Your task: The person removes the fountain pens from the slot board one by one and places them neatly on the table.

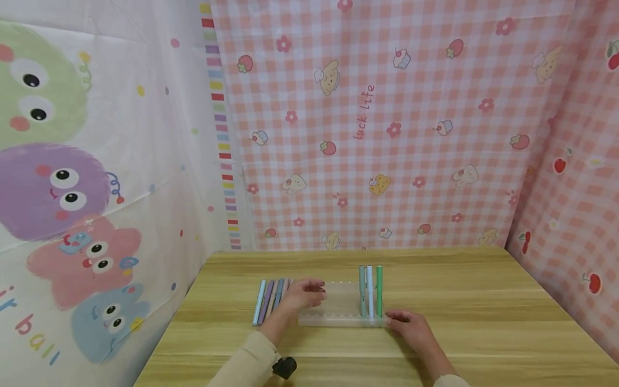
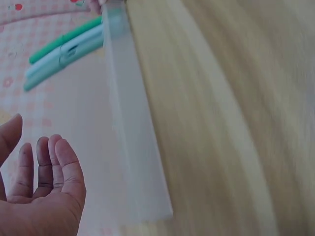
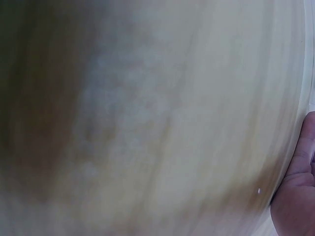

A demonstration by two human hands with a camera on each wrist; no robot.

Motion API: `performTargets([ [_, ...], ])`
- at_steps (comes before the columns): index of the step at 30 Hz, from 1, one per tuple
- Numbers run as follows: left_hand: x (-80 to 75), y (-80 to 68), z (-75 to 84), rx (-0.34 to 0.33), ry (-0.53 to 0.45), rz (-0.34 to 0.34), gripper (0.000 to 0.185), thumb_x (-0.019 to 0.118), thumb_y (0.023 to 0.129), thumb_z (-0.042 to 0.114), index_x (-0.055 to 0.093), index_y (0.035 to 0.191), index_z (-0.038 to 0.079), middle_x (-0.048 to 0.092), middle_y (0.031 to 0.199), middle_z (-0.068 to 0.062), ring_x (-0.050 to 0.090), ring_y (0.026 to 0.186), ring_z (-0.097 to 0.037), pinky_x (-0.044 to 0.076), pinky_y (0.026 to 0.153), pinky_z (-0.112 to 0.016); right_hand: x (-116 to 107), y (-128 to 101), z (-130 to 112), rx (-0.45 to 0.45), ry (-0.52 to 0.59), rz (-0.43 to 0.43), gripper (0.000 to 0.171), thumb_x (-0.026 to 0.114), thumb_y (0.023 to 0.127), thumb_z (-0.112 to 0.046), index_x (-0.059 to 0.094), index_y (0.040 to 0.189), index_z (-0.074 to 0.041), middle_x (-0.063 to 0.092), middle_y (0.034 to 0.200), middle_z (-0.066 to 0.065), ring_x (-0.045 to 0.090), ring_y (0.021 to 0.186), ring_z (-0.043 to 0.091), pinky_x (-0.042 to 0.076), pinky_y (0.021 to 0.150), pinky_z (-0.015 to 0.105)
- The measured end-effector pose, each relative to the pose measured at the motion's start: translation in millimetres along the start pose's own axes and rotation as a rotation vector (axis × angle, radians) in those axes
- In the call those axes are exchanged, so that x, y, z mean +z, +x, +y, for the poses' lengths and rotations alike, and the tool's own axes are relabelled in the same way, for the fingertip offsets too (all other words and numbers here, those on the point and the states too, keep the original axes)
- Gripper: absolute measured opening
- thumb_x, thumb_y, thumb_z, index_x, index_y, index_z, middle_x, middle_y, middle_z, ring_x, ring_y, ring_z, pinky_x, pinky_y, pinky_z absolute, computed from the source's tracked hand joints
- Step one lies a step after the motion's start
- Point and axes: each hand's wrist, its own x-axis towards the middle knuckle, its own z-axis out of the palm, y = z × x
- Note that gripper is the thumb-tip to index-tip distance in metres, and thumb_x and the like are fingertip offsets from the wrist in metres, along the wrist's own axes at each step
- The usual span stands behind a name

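A clear plastic pen rack [image 1: 333, 321] with a notched front edge lies on the table. Three pens stand side by side at its right part: a grey-green pen [image 1: 362, 293], a pale blue pen [image 1: 371, 293] and a green pen [image 1: 379, 290]. Over the rack's left end hovers my left hand [image 1: 304, 294], fingers loosely bent and nothing in them; the left wrist view shows its palm [image 2: 47, 211] bare. At the rack's right front corner, my right hand [image 1: 411, 328] holds the end with its fingertips. Only part of the right hand [image 3: 298, 191] shows in the right wrist view.
Left of the rack lies a row of several pens, among them a light blue pen [image 1: 259, 302] and a purple pen [image 1: 266, 302]; my left hand partly covers the row. The wooden table [image 1: 483, 322] meets a pink checked cloth [image 1: 416, 161] behind and a cartoon-printed cloth [image 1: 159, 134] at left.
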Motion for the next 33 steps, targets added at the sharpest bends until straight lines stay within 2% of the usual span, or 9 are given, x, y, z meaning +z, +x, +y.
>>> performTargets([
  [7,33.2,0.8,-4.6,0.029,-0.018,0.016,0.030,0.069,0.088,-0.005,0.061,0.117,-0.012,0.066,0.099,-0.011,0.063,0.085,-0.014,0.057,0.078,-0.033,-0.2,0.1,-0.2,0.005,0.006,0.004,0.022,0.068,0.090,-0.002,0.070,0.109,0.008,0.070,0.104,0.015,0.063,0.088,0.017,0.055,0.074,0.030],
  [10,47.0,1.5,-7.8,0.059,-0.033,0.032,0.030,0.068,0.087,-0.009,0.060,0.115,-0.014,0.066,0.101,-0.018,0.064,0.085,-0.016,0.057,0.078,-0.035,-0.3,0.0,-0.1,0.007,0.010,0.004,0.022,0.068,0.090,-0.002,0.070,0.109,0.008,0.070,0.104,0.015,0.063,0.088,0.017,0.055,0.074,0.031],
  [12,55.3,-2.7,-3.4,0.091,-0.037,0.042,0.029,0.067,0.085,-0.012,0.060,0.113,-0.015,0.065,0.102,-0.024,0.064,0.086,-0.017,0.058,0.078,-0.036,-0.2,0.1,0.3,0.008,0.010,0.005,0.022,0.068,0.090,-0.002,0.070,0.109,0.008,0.070,0.104,0.015,0.063,0.088,0.017,0.055,0.074,0.031],
  [15,66.5,-4.7,-2.5,0.132,-0.061,0.067,0.028,0.066,0.082,-0.016,0.060,0.109,-0.018,0.063,0.103,-0.032,0.064,0.087,-0.019,0.058,0.076,-0.036,0.3,0.2,0.5,0.002,0.012,0.005,0.022,0.068,0.090,-0.002,0.070,0.109,0.009,0.070,0.104,0.015,0.063,0.088,0.017,0.055,0.075,0.031],
  [18,76.4,-0.5,-7.7,0.154,-0.080,0.114,0.029,0.067,0.079,-0.018,0.059,0.108,-0.019,0.064,0.098,-0.030,0.063,0.086,-0.019,0.058,0.073,-0.033,0.5,0.2,0.5,-0.002,0.015,0.001,0.022,0.068,0.091,-0.002,0.070,0.109,0.009,0.070,0.105,0.015,0.064,0.089,0.017,0.055,0.076,0.031],
  [20,82.2,6.6,-15.5,0.143,-0.097,0.149,0.032,0.068,0.078,-0.018,0.059,0.108,-0.019,0.065,0.096,-0.026,0.063,0.086,-0.019,0.057,0.073,-0.030,0.3,0.3,0.3,-0.001,0.012,0.000,0.022,0.067,0.091,-0.002,0.070,0.109,0.009,0.070,0.105,0.015,0.064,0.090,0.018,0.055,0.076,0.031],
  [23,89.6,8.8,-16.8,0.122,-0.108,0.190,0.033,0.071,0.076,-0.018,0.061,0.108,-0.018,0.067,0.094,-0.022,0.062,0.084,-0.017,0.056,0.072,-0.028,-0.1,1.3,0.6,0.003,0.003,0.001,0.022,0.067,0.091,-0.003,0.070,0.110,0.008,0.070,0.105,0.015,0.063,0.091,0.018,0.055,0.077,0.032],
  [33,101.2,18.3,-21.6,0.062,-0.098,0.249,0.031,0.072,0.075,-0.017,0.065,0.105,-0.012,0.066,0.091,-0.014,0.060,0.084,-0.015,0.056,0.073,-0.027,-0.8,0.8,-0.1,0.009,-0.035,-0.001,0.021,0.068,0.091,-0.005,0.071,0.109,0.005,0.071,0.104,0.013,0.063,0.092,0.019,0.053,0.078,0.032],
])
